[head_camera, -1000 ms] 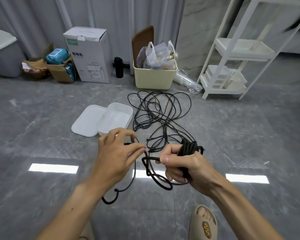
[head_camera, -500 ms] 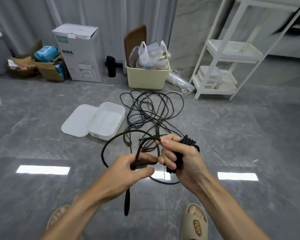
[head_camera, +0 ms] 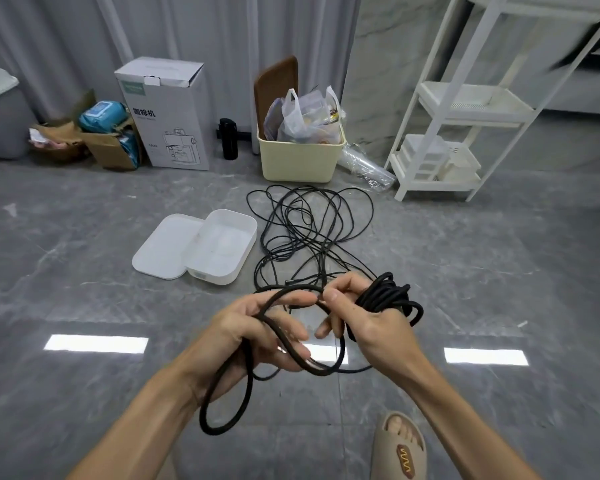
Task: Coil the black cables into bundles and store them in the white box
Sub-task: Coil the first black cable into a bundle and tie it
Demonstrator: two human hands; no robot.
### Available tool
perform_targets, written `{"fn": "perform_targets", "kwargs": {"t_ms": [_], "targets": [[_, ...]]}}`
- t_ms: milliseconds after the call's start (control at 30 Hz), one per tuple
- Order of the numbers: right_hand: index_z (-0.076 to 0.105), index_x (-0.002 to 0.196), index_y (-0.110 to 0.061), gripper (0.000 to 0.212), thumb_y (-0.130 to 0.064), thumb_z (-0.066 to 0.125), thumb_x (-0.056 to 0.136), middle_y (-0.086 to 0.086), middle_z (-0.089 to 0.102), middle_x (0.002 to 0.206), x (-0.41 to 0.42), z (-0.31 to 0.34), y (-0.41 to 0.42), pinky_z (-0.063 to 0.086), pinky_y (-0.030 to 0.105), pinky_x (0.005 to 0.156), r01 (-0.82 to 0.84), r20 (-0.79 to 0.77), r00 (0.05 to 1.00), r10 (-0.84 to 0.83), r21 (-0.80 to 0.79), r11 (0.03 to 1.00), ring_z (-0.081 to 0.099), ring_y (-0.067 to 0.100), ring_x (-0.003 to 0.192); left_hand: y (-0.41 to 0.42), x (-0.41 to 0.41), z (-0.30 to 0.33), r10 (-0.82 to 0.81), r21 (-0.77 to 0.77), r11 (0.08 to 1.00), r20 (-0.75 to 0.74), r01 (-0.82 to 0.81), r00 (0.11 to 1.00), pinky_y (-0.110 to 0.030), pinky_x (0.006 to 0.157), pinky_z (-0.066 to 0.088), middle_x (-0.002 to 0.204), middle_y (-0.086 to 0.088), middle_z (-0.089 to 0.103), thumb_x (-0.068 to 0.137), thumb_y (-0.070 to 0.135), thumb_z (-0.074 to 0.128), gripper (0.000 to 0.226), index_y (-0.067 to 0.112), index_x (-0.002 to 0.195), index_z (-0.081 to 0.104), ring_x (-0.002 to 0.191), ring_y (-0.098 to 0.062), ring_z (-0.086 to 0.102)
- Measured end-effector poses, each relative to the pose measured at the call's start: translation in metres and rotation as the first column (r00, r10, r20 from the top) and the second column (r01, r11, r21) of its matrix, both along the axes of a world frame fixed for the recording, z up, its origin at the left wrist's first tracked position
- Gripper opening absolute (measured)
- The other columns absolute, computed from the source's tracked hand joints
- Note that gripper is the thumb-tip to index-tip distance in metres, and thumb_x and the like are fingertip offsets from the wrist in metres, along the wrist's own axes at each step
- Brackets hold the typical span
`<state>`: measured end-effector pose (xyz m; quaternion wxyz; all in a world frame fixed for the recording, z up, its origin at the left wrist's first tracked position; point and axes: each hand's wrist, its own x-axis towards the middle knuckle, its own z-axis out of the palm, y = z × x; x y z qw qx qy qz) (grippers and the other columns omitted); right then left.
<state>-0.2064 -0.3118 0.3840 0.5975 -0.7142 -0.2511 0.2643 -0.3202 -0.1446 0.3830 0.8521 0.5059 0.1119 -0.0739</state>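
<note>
Head view: bare grey floor (head_camera: 84, 393) is seen all round the hands. One coiled bundle (head_camera: 387, 296) is gripped in the right hand (head_camera: 364, 317), its strand pinched by the left hand (head_camera: 257, 330). One loose cable pile (head_camera: 309, 230) is sprawled beside one white box (head_camera: 222, 244), lid open leftward.

A black coil (head_camera: 388, 296) sits bunched in the right hand (head_camera: 368, 323), its loose end looping across the left hand (head_camera: 257, 336). More cables (head_camera: 312, 230) sprawl tangled, seemingly several, beside the open white box (head_camera: 222, 249).

Black cable (head_camera: 385, 296) in both hands
</note>
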Motion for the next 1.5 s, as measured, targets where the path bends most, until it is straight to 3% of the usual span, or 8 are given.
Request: {"fn": "perform_targets", "kwargs": {"t_ms": [233,467,667,800,967,1067,1300,1500], "targets": [[0.056,0.084,-0.030,0.015,-0.027,0.057,0.098,-0.012,0.053,0.054,-0.001,-0.008,-0.001,0.039,0.020,0.050,0.065,0.272,0.961,0.038,-0.360,0.931,0.047,0.004,0.047,0.011,0.004,-0.006,0.370,0.465,0.834,-0.073,-0.296,0.926,-0.016,0.058,0.050,0.089,-0.003,0.075,0.089,0.019,0.071,0.006,0.021,0.090,0.076,0.074,-0.013,0.072],[0.064,0.073,-0.023,0.031,-0.035,0.051,0.098,0.010,0.061,0.056,-0.004,-0.009,0.002,0.047,0.029,0.046,-0.009,0.035,0.999,0.033,-0.531,0.847,0.056,0.015,0.043,0.023,0.004,-0.023,0.575,0.965,0.090,0.150,-0.245,0.805,-0.022,0.056,0.033,0.070,0.011,0.051,0.081,0.063,0.065,0.031,0.033,0.073,0.063,0.070,-0.002,0.051],[0.060,0.088,-0.005,0.009,-0.013,0.058,0.092,0.006,0.053,0.044,-0.002,-0.008,0.001,0.058,0.041,0.072,-0.009,-0.234,0.970,-0.062,-0.289,0.957,0.058,0.015,0.044,0.023,0.008,-0.032,0.570,0.912,0.293,0.074,-0.287,0.818,-0.016,0.055,0.039,0.057,0.009,0.059,0.095,0.053,0.052,0.041,0.023,0.069,0.065,0.062,-0.007,0.056],[0.059,0.089,-0.003,0.008,-0.008,0.059,0.095,0.003,0.042,0.043,0.000,-0.006,0.001,0.057,0.031,0.062,0.038,-0.409,0.908,-0.093,-0.140,0.989,0.042,0.014,0.036,0.022,0.009,-0.030,0.481,0.717,0.625,-0.041,-0.310,0.876,-0.021,0.085,0.044,0.091,0.016,0.074,0.098,0.029,0.059,0.021,0.037,0.087,0.074,0.093,0.002,0.066],[0.060,0.083,-0.004,0.013,-0.007,0.056,0.096,0.001,0.037,0.047,0.006,-0.006,0.002,0.056,0.032,0.057,0.159,-0.560,0.814,-0.151,-0.035,0.987,0.033,0.014,0.037,0.025,0.009,-0.022,0.478,0.448,0.803,-0.089,-0.394,0.874,-0.036,0.102,0.045,0.101,-0.006,0.076,0.079,0.035,0.054,0.029,0.017,0.085,0.076,0.105,-0.018,0.068],[0.060,0.086,-0.002,0.013,-0.007,0.054,0.096,0.000,0.036,0.046,0.009,-0.004,0.001,0.052,0.030,0.051,0.185,-0.580,0.803,-0.138,0.021,0.983,0.032,0.013,0.036,0.025,0.007,-0.028,0.477,0.608,0.706,-0.030,-0.363,0.878,-0.022,0.088,0.043,0.099,0.007,0.076,0.091,0.023,0.064,0.010,0.024,0.086,0.072,0.100,-0.001,0.067],[0.057,0.085,-0.002,0.011,-0.012,0.062,0.084,-0.002,0.032,0.041,0.005,0.005,-0.002,0.051,0.030,0.050,0.021,-0.574,0.810,0.125,0.241,0.970,0.031,0.011,0.030,0.037,0.008,-0.036,0.660,0.499,0.665,-0.046,-0.556,0.749,-0.017,0.049,0.051,0.104,0.004,0.070,0.104,0.005,0.041,0.032,0.020,0.106,0.069,0.072,-0.008,0.072],[0.063,0.080,-0.003,0.013,-0.012,0.057,0.088,-0.004,0.029,0.040,0.004,0.015,-0.004,0.053,0.029,0.056,0.044,-0.501,0.849,0.169,0.385,0.922,0.031,0.009,0.031,0.056,-0.004,-0.040,0.490,0.962,0.264,-0.075,-0.066,0.868,-0.028,0.057,0.043,0.090,0.015,0.070,0.099,0.013,0.046,0.038,0.040,0.101,0.072,0.059,-0.006,0.059]]}}
